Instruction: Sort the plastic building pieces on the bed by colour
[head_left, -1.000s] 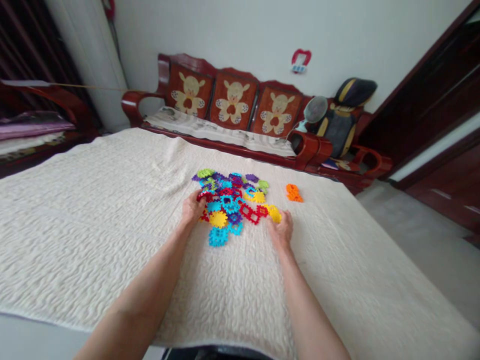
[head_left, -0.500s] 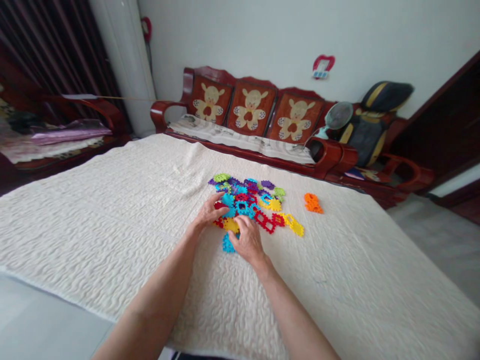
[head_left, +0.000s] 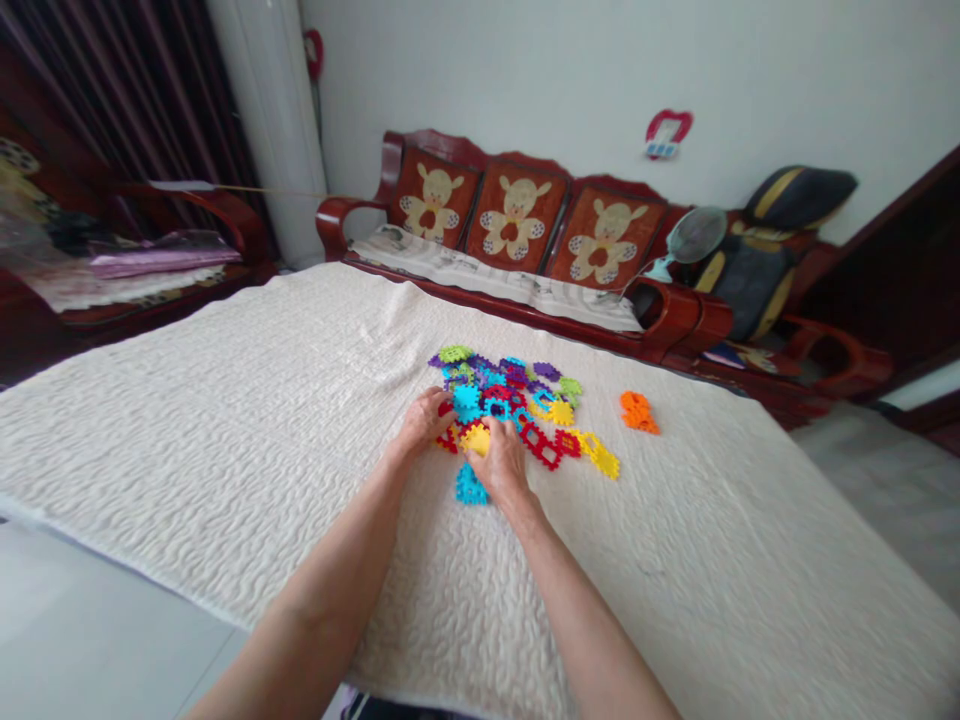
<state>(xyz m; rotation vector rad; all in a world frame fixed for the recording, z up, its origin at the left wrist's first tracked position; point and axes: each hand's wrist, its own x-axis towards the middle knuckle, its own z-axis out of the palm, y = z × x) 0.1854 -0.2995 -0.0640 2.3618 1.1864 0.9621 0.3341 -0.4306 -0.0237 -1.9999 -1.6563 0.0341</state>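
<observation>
A pile of colourful plastic interlocking pieces with toothed edges lies on a quilted cover. At the pile's near side, my right hand [head_left: 505,462] has its thumb and fingers closed round a yellow interlocking piece [head_left: 475,438]. Across from it, my left hand [head_left: 424,419] has its fingers bent in at the pile's left edge, on a red interlocking piece [head_left: 447,410]; their tips are partly hidden. A light-blue piece [head_left: 466,402] lies just beyond both hands. Below the yellow one is another blue piece [head_left: 471,486], close to my right wrist.
The white quilted cover [head_left: 300,400] spreads over the table. Linked orange pieces [head_left: 639,412] lie apart at the right. Linked red pieces [head_left: 541,446] and yellow pieces [head_left: 601,456] trail off the pile. Behind stand a wooden sofa [head_left: 450,270] and a fan [head_left: 696,235].
My left hand has drawn back left from the light-blue piece, its fingers now bent in at the red one. My right hand now grips the yellow piece. The view has shifted slightly left.
</observation>
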